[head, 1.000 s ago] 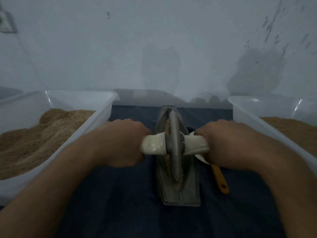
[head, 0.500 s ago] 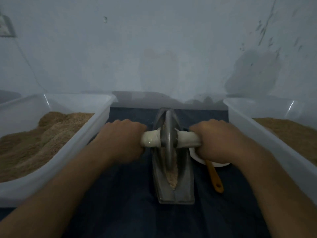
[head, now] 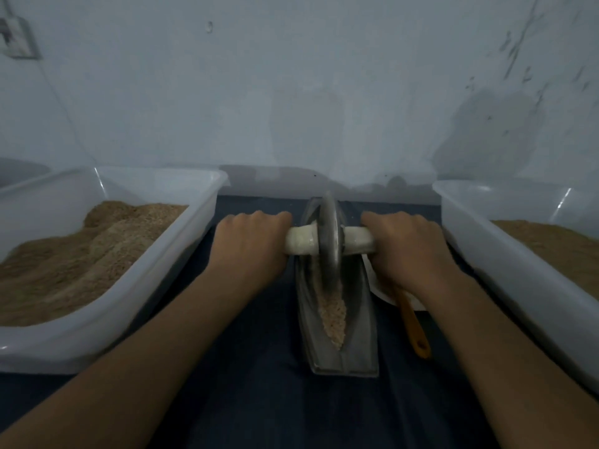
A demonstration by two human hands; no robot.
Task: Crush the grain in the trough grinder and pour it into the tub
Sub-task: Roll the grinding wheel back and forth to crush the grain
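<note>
Grain [head: 331, 314] in trough grinder [head: 355, 332], each hand [head: 251, 246] [head: 406, 246] fisted round roller handle [head: 299, 243]; tubs [head: 197, 218] part-filled.

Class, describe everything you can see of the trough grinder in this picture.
The trough grinder is a long, boat-shaped grey metal trough lying on the dark blue cloth between two tubs. A metal wheel stands upright in its groove near the far end, on a pale axle handle gripped by the left hand and right hand. Crushed grain lies in the near groove.

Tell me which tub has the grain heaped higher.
The left tub: its grain rises in a mound, while the right tub's lies flat and lower.
</note>
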